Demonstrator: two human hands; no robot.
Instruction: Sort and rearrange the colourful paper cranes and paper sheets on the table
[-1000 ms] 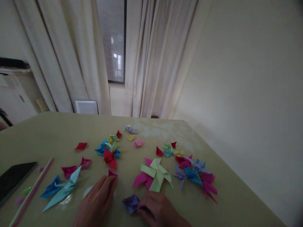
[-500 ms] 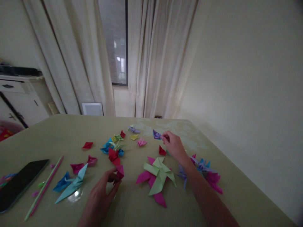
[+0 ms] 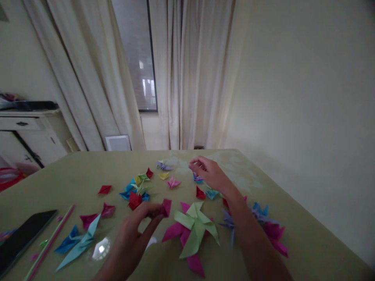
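Observation:
Pinched between the thumb and fingers of my left hand [image 3: 143,224] is a small magenta origami piece [image 3: 166,207], held just above the table. My right hand [image 3: 206,171] is farther out, its fingers loosely bent and apart, with nothing visible in them. Right below it sits a purple and blue paper boat [image 3: 197,178], partly covered by the hand. A red paper boat [image 3: 200,192] and a teal one [image 3: 211,194] lie nearer me. Between my forearms rests a green and magenta paper pinwheel [image 3: 195,224].
Several paper pieces cluster around a red one [image 3: 135,200], beside a pink crane [image 3: 173,182]. A light blue crane [image 3: 82,246] lies left, near two straws [image 3: 52,238] and a phone [image 3: 26,238]. Purple and magenta origami [image 3: 275,236] sits beyond my right forearm.
My right hand has let go of the purple boat, which now stands on the table beneath it. My left hand has moved right with the magenta piece. The view has shifted slightly.

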